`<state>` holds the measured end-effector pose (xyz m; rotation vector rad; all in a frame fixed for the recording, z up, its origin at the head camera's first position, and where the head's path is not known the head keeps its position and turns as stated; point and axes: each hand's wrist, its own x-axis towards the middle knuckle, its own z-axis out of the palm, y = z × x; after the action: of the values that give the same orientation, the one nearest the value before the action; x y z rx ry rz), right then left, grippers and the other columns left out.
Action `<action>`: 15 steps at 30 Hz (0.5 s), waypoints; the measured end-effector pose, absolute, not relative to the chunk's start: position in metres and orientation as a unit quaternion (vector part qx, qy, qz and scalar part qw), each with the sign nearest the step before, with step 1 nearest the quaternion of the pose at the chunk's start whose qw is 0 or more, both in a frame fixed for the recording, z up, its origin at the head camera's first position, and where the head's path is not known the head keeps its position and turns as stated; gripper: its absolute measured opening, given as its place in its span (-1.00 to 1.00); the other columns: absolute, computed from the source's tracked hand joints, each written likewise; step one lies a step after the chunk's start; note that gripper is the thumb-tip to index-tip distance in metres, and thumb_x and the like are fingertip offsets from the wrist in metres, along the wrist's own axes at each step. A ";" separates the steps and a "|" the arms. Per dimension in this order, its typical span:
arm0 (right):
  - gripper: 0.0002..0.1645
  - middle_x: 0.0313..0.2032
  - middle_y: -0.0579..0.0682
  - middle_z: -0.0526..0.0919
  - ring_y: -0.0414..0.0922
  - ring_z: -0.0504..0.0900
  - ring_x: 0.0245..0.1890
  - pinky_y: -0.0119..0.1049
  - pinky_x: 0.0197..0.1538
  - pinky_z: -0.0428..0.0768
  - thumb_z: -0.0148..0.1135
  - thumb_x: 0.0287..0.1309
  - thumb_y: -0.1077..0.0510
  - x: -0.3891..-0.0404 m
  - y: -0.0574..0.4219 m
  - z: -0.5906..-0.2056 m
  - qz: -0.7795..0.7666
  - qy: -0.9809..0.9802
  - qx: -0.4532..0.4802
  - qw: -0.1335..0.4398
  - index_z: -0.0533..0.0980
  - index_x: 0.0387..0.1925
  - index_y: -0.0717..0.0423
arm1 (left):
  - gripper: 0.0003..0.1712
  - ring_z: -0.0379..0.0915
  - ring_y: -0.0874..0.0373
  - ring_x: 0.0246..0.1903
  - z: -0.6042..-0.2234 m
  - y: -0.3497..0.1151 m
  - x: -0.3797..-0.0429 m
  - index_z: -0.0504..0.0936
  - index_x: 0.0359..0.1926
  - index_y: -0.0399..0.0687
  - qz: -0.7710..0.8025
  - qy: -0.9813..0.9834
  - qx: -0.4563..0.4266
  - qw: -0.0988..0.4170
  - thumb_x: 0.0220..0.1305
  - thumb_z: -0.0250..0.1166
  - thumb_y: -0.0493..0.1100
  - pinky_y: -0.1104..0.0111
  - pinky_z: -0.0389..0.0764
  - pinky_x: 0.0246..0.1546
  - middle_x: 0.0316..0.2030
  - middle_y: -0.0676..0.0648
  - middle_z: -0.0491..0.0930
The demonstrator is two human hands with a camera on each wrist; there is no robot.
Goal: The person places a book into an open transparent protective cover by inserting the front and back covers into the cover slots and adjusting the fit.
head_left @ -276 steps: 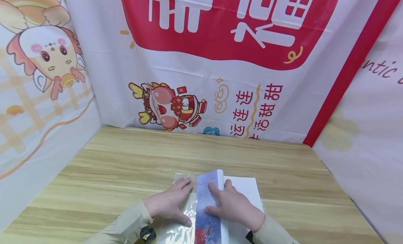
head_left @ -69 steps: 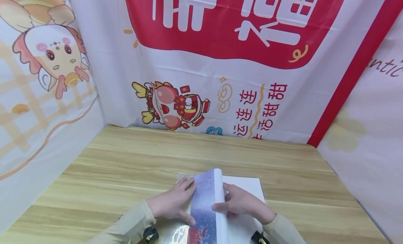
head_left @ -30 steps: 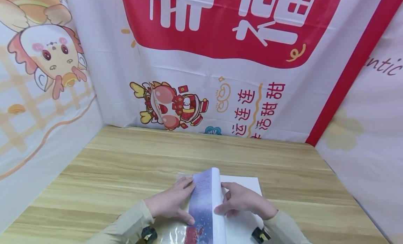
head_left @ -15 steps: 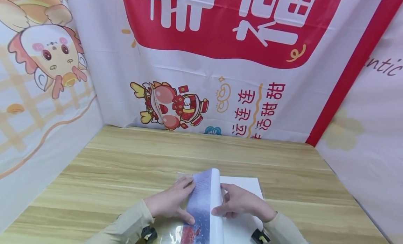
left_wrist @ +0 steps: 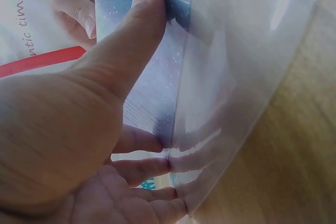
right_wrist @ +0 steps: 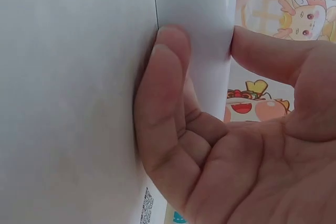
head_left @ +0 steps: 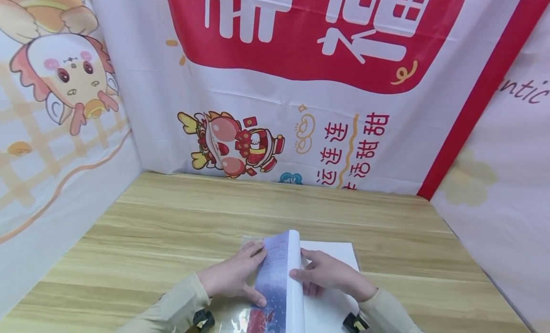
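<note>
Printed paper point(head_left: 271, 280), glossy blue-violet flecked with white, curls into a smooth white roll on the wood-grain table point(head_left: 172, 218). The left hand point(head_left: 232, 275), fingers spread, touches its flap beside shiny clear film point(head_left: 237, 319); the right hand point(head_left: 333, 275) pinches the roll, partly covering a flat white sheet point(head_left: 327, 314). Creased cloth point(head_left: 258, 94) hangs behind.

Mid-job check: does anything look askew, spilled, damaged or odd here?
Nothing looks spilled or torn. The back cloth looks oddly hung: its printed cartoon figure lies sideways. The purple-blue sheet bends where the right hand pinches it, probably from handling rather than damage.
</note>
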<state>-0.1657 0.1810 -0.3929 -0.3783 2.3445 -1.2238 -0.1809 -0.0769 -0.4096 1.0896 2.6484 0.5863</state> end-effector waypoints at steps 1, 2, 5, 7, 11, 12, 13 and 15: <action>-0.03 -0.63 0.06 0.58 -0.09 0.56 -0.68 -0.15 -0.56 0.57 0.20 0.22 -0.11 -0.166 0.181 -0.393 -0.444 0.854 -0.138 0.231 0.02 0.42 0.31 | 0.39 -0.26 -0.25 0.38 -0.409 -0.077 -0.181 0.05 0.40 -0.40 0.200 0.901 0.370 0.109 -0.25 0.34 0.44 0.02 -0.09 0.30 0.41 -0.33 -0.15; -0.04 -0.63 0.06 0.58 -0.10 0.55 -0.68 -0.15 -0.56 0.56 0.20 0.22 -0.11 -0.165 0.180 -0.393 -0.443 0.856 -0.137 0.230 0.02 0.42 0.30 | 0.38 -0.26 -0.25 0.38 -0.409 -0.077 -0.180 0.05 0.39 -0.40 0.201 0.900 0.370 0.109 -0.25 0.34 0.44 0.01 -0.08 0.29 0.41 -0.33 -0.15; -0.04 -0.63 0.05 0.57 -0.11 0.54 -0.68 -0.18 -0.58 0.55 0.21 0.22 -0.10 -0.165 0.179 -0.393 -0.441 0.858 -0.130 0.227 0.03 0.42 0.29 | 0.38 -0.26 -0.25 0.38 -0.409 -0.077 -0.180 0.06 0.39 -0.41 0.202 0.900 0.370 0.109 -0.25 0.34 0.43 0.01 -0.08 0.29 0.41 -0.33 -0.14; -0.04 -0.63 0.05 0.56 -0.13 0.51 -0.70 -0.20 -0.60 0.53 0.21 0.21 -0.10 -0.164 0.178 -0.393 -0.440 0.860 -0.127 0.225 0.04 0.42 0.29 | 0.38 -0.27 -0.26 0.38 -0.409 -0.077 -0.180 0.06 0.39 -0.41 0.203 0.900 0.369 0.111 -0.25 0.34 0.43 0.00 -0.08 0.29 0.41 -0.33 -0.14; -0.06 -0.62 0.03 0.54 -0.15 0.47 -0.71 -0.22 -0.63 0.50 0.22 0.20 -0.09 -0.163 0.175 -0.394 -0.436 0.864 -0.121 0.221 0.05 0.43 0.26 | 0.38 -0.27 -0.26 0.38 -0.409 -0.077 -0.181 0.07 0.39 -0.40 0.201 0.900 0.369 0.112 -0.24 0.35 0.43 0.00 -0.09 0.29 0.41 -0.33 -0.13; -0.05 -0.62 0.03 0.54 -0.14 0.47 -0.71 -0.22 -0.63 0.50 0.22 0.20 -0.08 -0.163 0.175 -0.394 -0.434 0.865 -0.120 0.220 0.04 0.43 0.26 | 0.38 -0.28 -0.26 0.38 -0.409 -0.077 -0.181 0.06 0.39 -0.40 0.201 0.900 0.369 0.112 -0.24 0.35 0.43 -0.01 -0.09 0.29 0.41 -0.33 -0.13; -0.05 -0.62 0.02 0.54 -0.14 0.47 -0.70 -0.21 -0.63 0.51 0.22 0.20 -0.08 -0.163 0.175 -0.393 -0.432 0.866 -0.118 0.220 0.04 0.43 0.27 | 0.37 -0.27 -0.26 0.38 -0.409 -0.077 -0.181 0.07 0.39 -0.40 0.200 0.900 0.370 0.112 -0.24 0.35 0.44 -0.01 -0.09 0.29 0.41 -0.33 -0.13; -0.04 -0.62 0.03 0.53 -0.13 0.48 -0.69 -0.21 -0.62 0.51 0.23 0.19 -0.08 -0.163 0.174 -0.393 -0.431 0.868 -0.115 0.220 0.04 0.43 0.27 | 0.38 -0.27 -0.27 0.38 -0.410 -0.077 -0.181 0.06 0.39 -0.40 0.199 0.900 0.370 0.112 -0.24 0.34 0.44 -0.01 -0.09 0.29 0.41 -0.33 -0.13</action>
<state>-0.1629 0.1740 -0.3930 -0.3169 2.3992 -1.1911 -0.1810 -0.0774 -0.4097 1.0864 2.6432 0.5848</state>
